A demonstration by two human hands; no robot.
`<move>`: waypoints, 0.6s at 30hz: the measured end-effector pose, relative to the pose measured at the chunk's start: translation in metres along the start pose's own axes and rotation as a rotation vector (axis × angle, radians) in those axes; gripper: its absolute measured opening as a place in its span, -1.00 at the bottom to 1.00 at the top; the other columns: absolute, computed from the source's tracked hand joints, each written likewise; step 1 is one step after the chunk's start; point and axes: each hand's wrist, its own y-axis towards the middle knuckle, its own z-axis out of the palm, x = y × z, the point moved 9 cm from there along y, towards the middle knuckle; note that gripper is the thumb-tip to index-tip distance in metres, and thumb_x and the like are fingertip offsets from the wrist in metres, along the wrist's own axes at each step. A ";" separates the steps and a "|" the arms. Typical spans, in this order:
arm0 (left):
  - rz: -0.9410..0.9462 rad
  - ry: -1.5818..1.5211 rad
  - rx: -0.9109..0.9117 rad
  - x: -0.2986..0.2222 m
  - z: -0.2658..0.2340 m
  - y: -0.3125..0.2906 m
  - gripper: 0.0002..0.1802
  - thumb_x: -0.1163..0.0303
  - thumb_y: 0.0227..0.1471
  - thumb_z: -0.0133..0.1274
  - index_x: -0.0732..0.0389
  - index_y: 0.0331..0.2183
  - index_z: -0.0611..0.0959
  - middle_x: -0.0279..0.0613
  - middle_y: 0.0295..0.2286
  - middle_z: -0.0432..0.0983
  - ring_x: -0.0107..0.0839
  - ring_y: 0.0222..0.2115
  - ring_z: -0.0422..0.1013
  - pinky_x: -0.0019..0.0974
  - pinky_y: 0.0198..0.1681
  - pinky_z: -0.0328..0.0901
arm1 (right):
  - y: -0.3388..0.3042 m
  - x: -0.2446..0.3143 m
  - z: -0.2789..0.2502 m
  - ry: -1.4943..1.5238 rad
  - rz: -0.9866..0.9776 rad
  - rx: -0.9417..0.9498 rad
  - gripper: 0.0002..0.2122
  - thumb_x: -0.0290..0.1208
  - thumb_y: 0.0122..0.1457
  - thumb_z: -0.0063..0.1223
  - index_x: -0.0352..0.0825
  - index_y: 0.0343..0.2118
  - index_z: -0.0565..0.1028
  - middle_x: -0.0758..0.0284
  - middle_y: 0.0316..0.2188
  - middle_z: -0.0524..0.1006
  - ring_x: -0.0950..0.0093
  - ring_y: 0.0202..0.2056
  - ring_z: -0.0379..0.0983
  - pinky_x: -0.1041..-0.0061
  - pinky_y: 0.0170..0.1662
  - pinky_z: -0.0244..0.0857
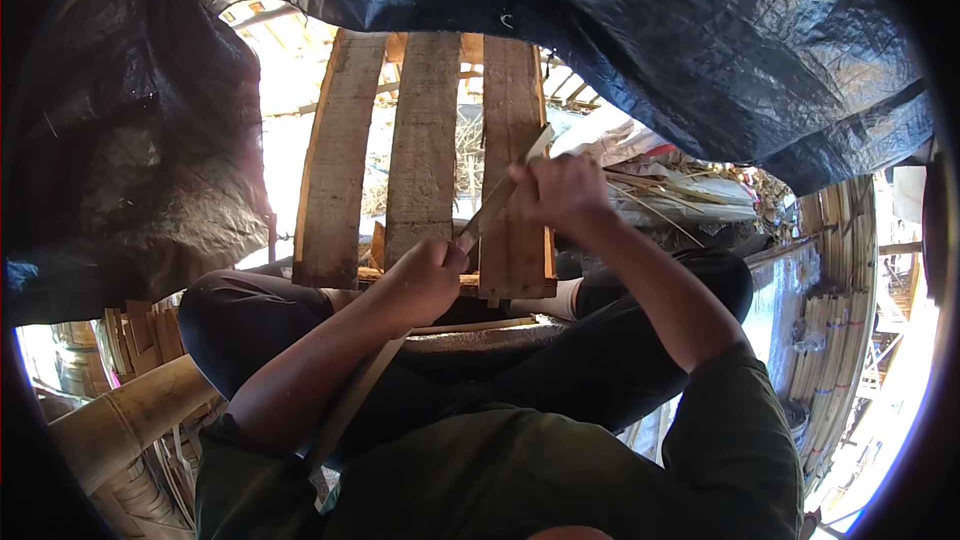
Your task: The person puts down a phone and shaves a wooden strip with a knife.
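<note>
A long, thin bamboo strip (352,402) slants up from beside my left forearm toward the plank bench. My left hand (425,280) is closed round it near the bench's front edge, thumb on top. Farther up and to the right, my right hand (562,190) is closed at the strip's upper stretch, slightly blurred. Between the hands the strip looks dark and narrow; past my right fingers a pale end shows. Whether my right fist also hides a tool cannot be told. Beneath lies the bench of rough wooden planks (422,140), with gaps between them.
Dark plastic sheeting (700,50) hangs across the far side and the left. Loose bamboo splints (665,190) lie beyond my right knee. A thick bamboo pole (140,405) is at the lower left. Bundled strips (825,370) stand at the right. My bent legs flank the bench.
</note>
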 end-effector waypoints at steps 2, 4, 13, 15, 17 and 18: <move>-0.038 -0.037 0.024 -0.002 0.002 0.000 -0.45 0.09 0.32 -0.25 0.38 -0.49 0.45 -0.21 -0.74 0.29 -0.49 -0.78 0.17 -0.24 -0.70 0.09 | 0.004 -0.003 -0.004 -0.033 -0.008 0.006 -0.56 -0.02 0.30 -0.22 -0.31 -0.45 0.52 0.11 -0.54 0.56 0.13 -0.44 0.56 0.15 -0.25 0.43; -0.083 -0.077 0.028 0.007 0.001 0.003 -0.46 0.10 0.32 -0.25 0.38 -0.49 0.45 -0.21 -0.74 0.28 -0.49 -0.77 0.18 -0.23 -0.69 0.10 | -0.005 0.019 0.008 -0.002 -0.073 0.096 -0.56 -0.02 0.29 -0.19 -0.30 -0.50 0.53 0.13 -0.61 0.55 0.12 -0.48 0.55 0.15 -0.29 0.43; -0.093 -0.046 -0.022 0.011 -0.003 0.004 -0.49 0.11 0.28 -0.16 0.39 -0.48 0.47 -0.18 -0.73 0.33 -0.45 -0.72 0.27 -0.22 -0.64 0.17 | -0.009 0.023 0.007 -0.065 -0.241 -0.034 -0.53 -0.03 0.28 -0.18 -0.28 -0.59 0.53 0.18 -0.73 0.49 0.16 -0.55 0.54 0.14 -0.34 0.42; -0.019 -0.010 -0.013 0.004 -0.001 -0.001 -0.50 0.12 0.29 -0.18 0.39 -0.47 0.47 -0.19 -0.74 0.31 -0.45 -0.72 0.27 -0.22 -0.64 0.17 | 0.007 -0.008 0.005 -0.076 -0.128 -0.047 -0.55 -0.03 0.28 -0.18 -0.27 -0.57 0.53 0.18 -0.72 0.49 0.16 -0.56 0.54 0.15 -0.34 0.42; -0.078 -0.036 0.018 0.000 -0.003 -0.002 -0.50 0.12 0.29 -0.19 0.40 -0.45 0.48 -0.19 -0.74 0.31 -0.45 -0.72 0.27 -0.22 -0.64 0.17 | 0.019 -0.022 -0.003 -0.021 -0.042 -0.081 -0.59 -0.05 0.27 -0.17 -0.25 -0.54 0.53 0.19 -0.71 0.50 0.18 -0.59 0.53 0.14 -0.35 0.42; -0.137 -0.065 0.040 0.002 -0.003 -0.001 -0.49 0.11 0.30 -0.21 0.40 -0.44 0.49 -0.19 -0.74 0.32 -0.45 -0.72 0.28 -0.22 -0.64 0.16 | 0.015 -0.017 -0.003 -0.024 -0.047 -0.084 -0.59 -0.05 0.27 -0.17 -0.25 -0.54 0.53 0.19 -0.71 0.50 0.18 -0.59 0.53 0.14 -0.35 0.42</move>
